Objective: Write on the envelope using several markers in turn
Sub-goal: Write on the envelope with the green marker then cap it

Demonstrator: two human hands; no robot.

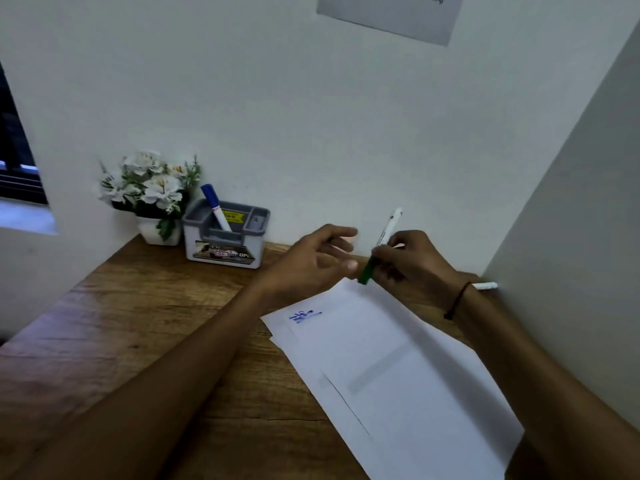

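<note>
A white envelope (388, 368) lies slanted on the wooden desk (145, 327), with blue writing (303, 317) near its far left corner. My right hand (412, 261) is shut on a white marker with a green cap (381, 247), cap end pointing down just above the envelope's far corner. My left hand (318, 261) hovers beside it, fingers spread, holding nothing. A blue-capped marker (215, 207) stands in the grey pen holder (225, 237). Another white marker (485, 286) lies on the desk behind my right wrist, mostly hidden.
A white pot of artificial flowers (152, 192) stands left of the pen holder against the back wall. A side wall (571, 271) closes in on the right. A grey notice (391, 15) hangs high on the wall. A window opening (17, 168) shows at the left.
</note>
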